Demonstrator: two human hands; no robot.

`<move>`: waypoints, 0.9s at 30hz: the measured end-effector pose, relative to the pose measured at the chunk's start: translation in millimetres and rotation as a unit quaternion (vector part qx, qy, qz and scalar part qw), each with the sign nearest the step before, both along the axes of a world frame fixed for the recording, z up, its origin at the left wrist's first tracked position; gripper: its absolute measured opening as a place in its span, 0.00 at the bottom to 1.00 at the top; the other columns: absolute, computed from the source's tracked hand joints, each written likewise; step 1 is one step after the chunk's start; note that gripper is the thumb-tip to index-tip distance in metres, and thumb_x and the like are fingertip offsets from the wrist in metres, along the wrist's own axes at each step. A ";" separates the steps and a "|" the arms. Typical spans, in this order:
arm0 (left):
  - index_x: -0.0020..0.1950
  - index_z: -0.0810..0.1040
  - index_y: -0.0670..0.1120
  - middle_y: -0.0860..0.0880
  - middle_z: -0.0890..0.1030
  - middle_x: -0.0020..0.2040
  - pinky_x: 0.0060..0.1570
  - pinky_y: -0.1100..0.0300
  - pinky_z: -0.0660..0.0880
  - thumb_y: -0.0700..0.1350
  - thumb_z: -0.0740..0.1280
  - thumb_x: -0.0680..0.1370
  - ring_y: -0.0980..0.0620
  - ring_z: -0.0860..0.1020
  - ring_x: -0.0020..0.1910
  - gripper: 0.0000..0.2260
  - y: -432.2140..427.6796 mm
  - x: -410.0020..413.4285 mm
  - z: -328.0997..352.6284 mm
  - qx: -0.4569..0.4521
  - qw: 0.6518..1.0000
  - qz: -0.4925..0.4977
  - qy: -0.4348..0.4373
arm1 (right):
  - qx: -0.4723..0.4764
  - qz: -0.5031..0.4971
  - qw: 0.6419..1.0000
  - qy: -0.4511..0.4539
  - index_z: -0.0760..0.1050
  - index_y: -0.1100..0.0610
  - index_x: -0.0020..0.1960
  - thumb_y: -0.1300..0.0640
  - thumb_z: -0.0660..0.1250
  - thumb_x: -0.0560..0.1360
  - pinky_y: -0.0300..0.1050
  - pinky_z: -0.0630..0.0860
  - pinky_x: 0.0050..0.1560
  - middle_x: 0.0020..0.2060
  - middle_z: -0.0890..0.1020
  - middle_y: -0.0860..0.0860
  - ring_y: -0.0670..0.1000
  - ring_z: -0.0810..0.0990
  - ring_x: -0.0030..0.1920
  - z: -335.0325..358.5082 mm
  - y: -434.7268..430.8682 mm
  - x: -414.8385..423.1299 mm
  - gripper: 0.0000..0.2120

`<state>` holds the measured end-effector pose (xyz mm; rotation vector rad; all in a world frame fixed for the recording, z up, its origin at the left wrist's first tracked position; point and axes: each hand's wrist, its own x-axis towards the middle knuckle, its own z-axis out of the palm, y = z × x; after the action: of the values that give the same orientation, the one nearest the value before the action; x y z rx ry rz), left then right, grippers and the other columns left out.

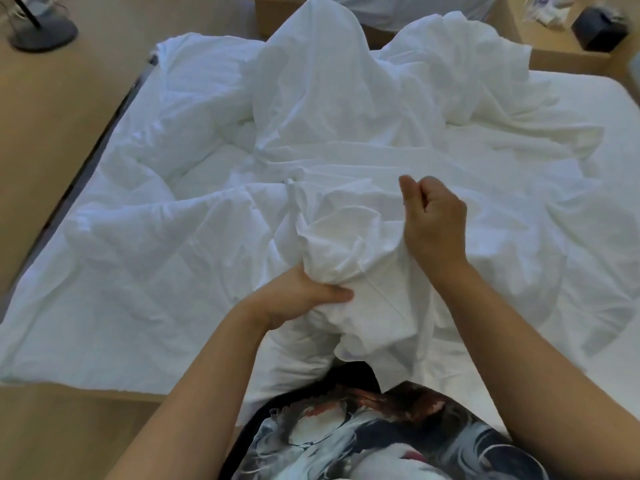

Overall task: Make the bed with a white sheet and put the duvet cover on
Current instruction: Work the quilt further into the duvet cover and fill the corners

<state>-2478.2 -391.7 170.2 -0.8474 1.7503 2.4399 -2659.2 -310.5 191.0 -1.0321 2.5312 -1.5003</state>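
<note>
right side of the frame, the sheet (588,109) lies low and flat, room to sweep through. upper middle, the duvet cover (311,98) heaps up tall and blocks the way across. a bunched wad of it fills the gap between left hand (298,296) and right hand (433,220). lamp base (43,38) upper left, dark box (601,27) upper right, both off the bed.
</note>
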 end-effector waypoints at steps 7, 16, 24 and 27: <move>0.64 0.75 0.45 0.46 0.81 0.57 0.56 0.59 0.77 0.48 0.61 0.80 0.52 0.79 0.58 0.15 1.4 -32.8 5.0 0.010 0.985 0.162 0.057 | 0.133 0.141 0.975 -0.112 0.72 0.57 0.40 0.48 0.57 0.79 0.42 0.71 0.39 0.36 0.77 0.50 0.47 0.76 0.37 -8.5 2.3 33.1 0.15; 0.55 0.72 0.61 0.62 0.80 0.52 0.47 0.74 0.74 0.50 0.77 0.68 0.68 0.77 0.52 0.20 7.9 -24.0 0.2 -0.120 0.987 -0.105 -0.035 | 0.096 0.044 0.994 -0.037 0.57 0.52 0.31 0.53 0.57 0.81 0.42 0.58 0.30 0.26 0.65 0.46 0.44 0.63 0.27 0.7 -35.5 13.0 0.21; 0.64 0.74 0.45 0.46 0.82 0.57 0.56 0.56 0.77 0.49 0.64 0.77 0.50 0.80 0.57 0.17 -9.2 -25.3 1.6 0.060 0.985 0.142 0.082 | 0.143 0.185 0.955 -0.184 0.71 0.48 0.47 0.36 0.59 0.74 0.37 0.71 0.39 0.39 0.78 0.42 0.39 0.76 0.39 -12.4 -10.5 31.3 0.16; 0.60 0.76 0.51 0.52 0.83 0.54 0.53 0.60 0.77 0.53 0.61 0.79 0.54 0.80 0.56 0.13 0.5 -36.4 4.7 -0.031 0.988 0.147 0.035 | 0.124 0.144 0.970 -0.152 0.74 0.60 0.46 0.43 0.58 0.78 0.43 0.74 0.40 0.37 0.80 0.51 0.49 0.79 0.38 -18.6 -11.8 41.5 0.20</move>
<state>-2514.6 -391.2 174.9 -1.1128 1.8536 2.6337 -2617.7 -322.4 172.4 -0.9902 2.1771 -1.1318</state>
